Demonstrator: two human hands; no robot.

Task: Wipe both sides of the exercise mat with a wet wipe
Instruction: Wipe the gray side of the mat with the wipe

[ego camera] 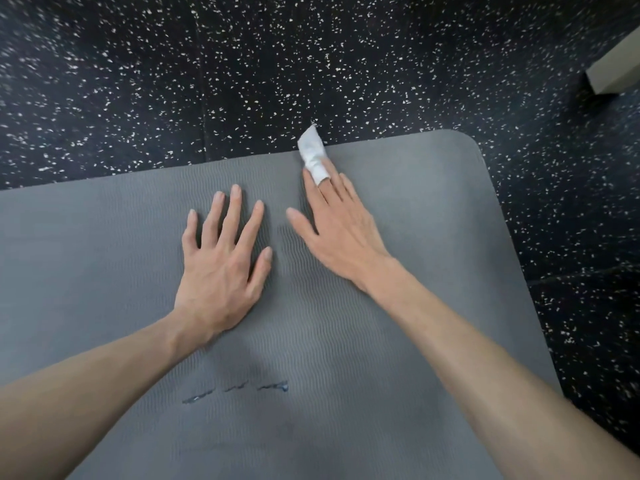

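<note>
Left hand (221,268) flat, fingers spread, centre frame on grey ribbed exercise mat (398,202); right hand (341,233) straight-fingered, pressing folded white wet wipe (313,155) at mat's upper edge.

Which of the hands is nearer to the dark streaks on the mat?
Left. The left hand lies flat on the mat above the streaks. The right hand is farther up, at the far edge, with the wet wipe around its fingers.

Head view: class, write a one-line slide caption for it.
Left hand flat on the grey exercise mat; right hand presses a white wet wipe at its far edge.
</note>
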